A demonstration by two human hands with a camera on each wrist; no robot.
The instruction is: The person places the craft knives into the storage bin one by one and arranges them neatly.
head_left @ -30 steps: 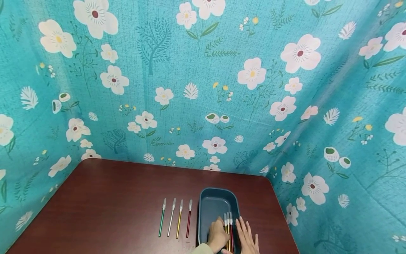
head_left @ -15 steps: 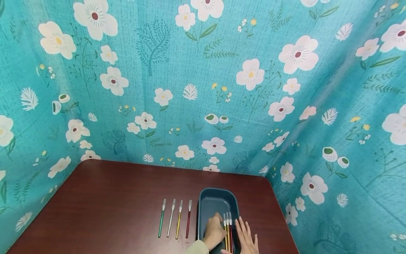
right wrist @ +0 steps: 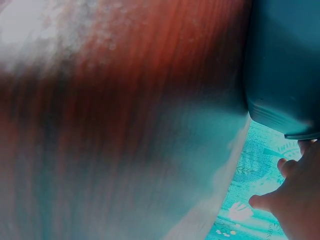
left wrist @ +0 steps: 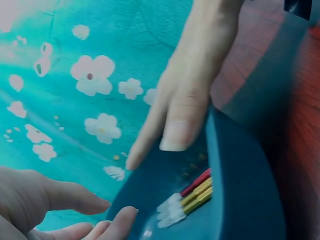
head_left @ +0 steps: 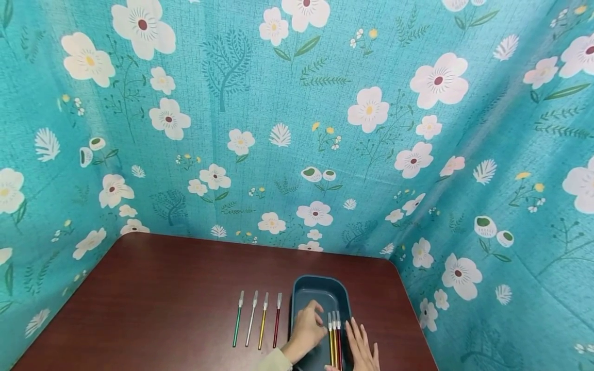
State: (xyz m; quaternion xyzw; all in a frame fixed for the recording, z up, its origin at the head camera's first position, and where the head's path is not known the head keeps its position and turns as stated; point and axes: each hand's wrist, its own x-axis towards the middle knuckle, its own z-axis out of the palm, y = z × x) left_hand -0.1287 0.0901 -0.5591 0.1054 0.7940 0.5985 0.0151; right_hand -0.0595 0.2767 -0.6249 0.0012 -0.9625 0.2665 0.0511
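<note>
My left hand (head_left: 308,325) hovers over the dark blue tray (head_left: 297,291), fingers loosely bent and nothing between them. In the left wrist view a gap shows between this hand's (left wrist: 65,200) thumb and fingers. Right of it, three slim capped craft knives (head_left: 334,340), two gold and one red, lie side by side along the tray's right side. My right hand (head_left: 362,345) rests at the tray's right wall, fingers straight and spread outside it. Its thumb (left wrist: 182,127) reaches over the rim to the inside.
Left of the tray, several craft knives lie in a spaced row on the brown table (head_left: 176,299): green (head_left: 237,322), silver (head_left: 251,322), gold (head_left: 263,322) and red (head_left: 277,322). A turquoise flowered curtain (head_left: 278,170) hangs behind and at both sides.
My left hand has lifted off the knives in the tray and moved left and back, its fingers loosening. The right hand stays at the tray wall.
</note>
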